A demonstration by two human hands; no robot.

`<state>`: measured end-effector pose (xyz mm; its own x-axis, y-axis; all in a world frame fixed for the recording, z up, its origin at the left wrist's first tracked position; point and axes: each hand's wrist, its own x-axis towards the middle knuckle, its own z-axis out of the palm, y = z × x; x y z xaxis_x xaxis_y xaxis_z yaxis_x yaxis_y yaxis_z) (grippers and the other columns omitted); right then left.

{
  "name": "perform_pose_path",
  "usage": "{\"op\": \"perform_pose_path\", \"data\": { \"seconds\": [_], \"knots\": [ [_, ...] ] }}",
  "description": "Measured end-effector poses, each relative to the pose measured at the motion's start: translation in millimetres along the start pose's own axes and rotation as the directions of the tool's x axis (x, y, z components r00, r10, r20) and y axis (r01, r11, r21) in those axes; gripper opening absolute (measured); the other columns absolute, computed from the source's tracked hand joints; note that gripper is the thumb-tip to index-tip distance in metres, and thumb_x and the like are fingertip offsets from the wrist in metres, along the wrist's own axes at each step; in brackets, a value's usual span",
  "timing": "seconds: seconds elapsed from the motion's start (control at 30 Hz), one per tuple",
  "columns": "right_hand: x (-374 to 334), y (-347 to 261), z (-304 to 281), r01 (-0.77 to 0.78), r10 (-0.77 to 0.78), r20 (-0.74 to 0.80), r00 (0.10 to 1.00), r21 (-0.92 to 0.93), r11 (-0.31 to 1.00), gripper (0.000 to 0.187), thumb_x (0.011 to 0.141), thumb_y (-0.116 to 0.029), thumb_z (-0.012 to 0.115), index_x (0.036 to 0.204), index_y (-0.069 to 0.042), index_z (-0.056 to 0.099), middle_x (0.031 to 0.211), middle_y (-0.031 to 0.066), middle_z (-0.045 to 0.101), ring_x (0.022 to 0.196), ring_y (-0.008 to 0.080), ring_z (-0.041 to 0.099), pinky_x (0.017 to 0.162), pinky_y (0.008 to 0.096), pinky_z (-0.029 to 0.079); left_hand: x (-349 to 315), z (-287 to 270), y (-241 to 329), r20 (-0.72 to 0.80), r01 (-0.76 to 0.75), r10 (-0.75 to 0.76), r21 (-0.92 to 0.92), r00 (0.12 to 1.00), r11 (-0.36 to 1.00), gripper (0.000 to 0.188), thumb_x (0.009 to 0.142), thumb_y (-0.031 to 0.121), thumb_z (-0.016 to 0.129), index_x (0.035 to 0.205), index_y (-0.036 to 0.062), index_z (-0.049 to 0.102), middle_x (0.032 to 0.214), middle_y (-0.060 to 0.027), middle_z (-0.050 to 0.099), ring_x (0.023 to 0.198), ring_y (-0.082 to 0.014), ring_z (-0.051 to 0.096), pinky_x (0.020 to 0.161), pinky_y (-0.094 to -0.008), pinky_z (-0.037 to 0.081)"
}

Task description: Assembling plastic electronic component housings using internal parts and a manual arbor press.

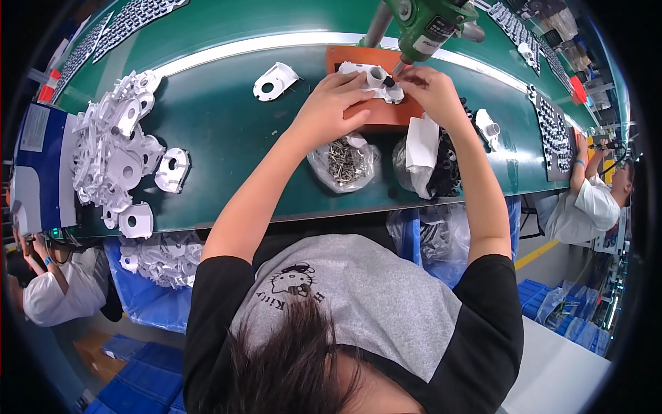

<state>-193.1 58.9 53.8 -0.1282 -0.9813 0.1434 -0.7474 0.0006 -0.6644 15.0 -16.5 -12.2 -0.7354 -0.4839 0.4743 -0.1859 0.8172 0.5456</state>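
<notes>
A white plastic housing [393,96] with a round collar lies on an orange base plate [386,117] under a green press [431,27]. A small black part [389,81] sits on the housing beside the collar. My left hand [332,105] grips the housing's left side, fingers over its top and thumb along the near edge. At its right end, close to the press's metal tip [398,67], my right hand [429,95] has its fingers pinched together. What they hold, if anything, is hidden. A clear bag of screws [343,164] stands nearer to me, below my left hand.
A bag of black parts [447,169] with white paper [421,145] stands by my right forearm. White housings are heaped [114,148] at the left, beside a blue-and-white machine [43,165]. Single housings lie at the back [274,81] and right [488,128]. Co-workers sit at both sides.
</notes>
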Motion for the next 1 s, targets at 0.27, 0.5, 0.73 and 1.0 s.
{"op": "perform_pose_path", "data": {
  "seconds": [0.27, 0.5, 0.73, 1.0],
  "knots": [
    [20.1, 17.7, 13.1, -0.102, 0.116, -0.073, 0.991, 0.168, 0.98, 0.033, 0.074, -0.015, 0.069, 0.1, 0.003, 0.063, 0.086, 0.0117, 0.068, 0.075, 0.0154, 0.063, 0.072, 0.0282, 0.049, 0.1, -0.1, 2.7, -0.003, 0.032, -0.032, -0.004, 0.999, 0.999, 0.034, 0.081, 0.028, 0.06, 0.112, 0.0148, 0.063, 0.133, -0.0064, 0.048, 0.125, -0.0302, 0.038, 0.105, -0.0402, 0.03],
    [14.6, 19.9, 18.7, -0.009, 0.035, -0.166, 0.986, 0.154, 0.988, 0.028, 0.076, -0.014, 0.068, 0.097, 0.003, 0.064, 0.084, 0.0109, 0.068, 0.074, 0.0141, 0.064, 0.07, 0.0277, 0.05, -0.3, 0.0, 2.8, -0.005, 0.036, -0.036, -0.006, 0.999, 0.999, 0.034, 0.081, 0.027, 0.06, 0.112, 0.0147, 0.063, 0.134, -0.0054, 0.048, 0.125, -0.03, 0.038, 0.105, -0.04, 0.03],
    [17.5, 30.0, 23.3, -0.017, 0.058, -0.16, 0.985, 0.243, 0.97, 0.021, 0.077, -0.014, 0.068, 0.089, 0.004, 0.065, 0.08, 0.0099, 0.067, 0.071, 0.0132, 0.062, 0.068, 0.0258, 0.049, 0.7, -1.1, 4.5, -0.01, 0.036, -0.036, -0.005, 0.999, 0.999, 0.033, 0.081, 0.026, 0.06, 0.112, 0.014, 0.063, 0.133, -0.0049, 0.048, 0.124, -0.0295, 0.038, 0.104, -0.0391, 0.031],
    [10.7, 31.9, 26.1, 0.046, -0.004, -0.215, 0.977, 0.193, 0.98, 0.02, 0.077, -0.011, 0.067, 0.09, 0.005, 0.064, 0.079, 0.0065, 0.064, 0.07, 0.0132, 0.06, 0.067, 0.0256, 0.047, 1.4, 0.4, 3.7, -0.018, 0.028, -0.028, -0.006, 0.999, 1.0, 0.033, 0.08, 0.025, 0.061, 0.111, 0.013, 0.063, 0.132, -0.0051, 0.049, 0.124, -0.029, 0.039, 0.104, -0.039, 0.031]
  ]
}}
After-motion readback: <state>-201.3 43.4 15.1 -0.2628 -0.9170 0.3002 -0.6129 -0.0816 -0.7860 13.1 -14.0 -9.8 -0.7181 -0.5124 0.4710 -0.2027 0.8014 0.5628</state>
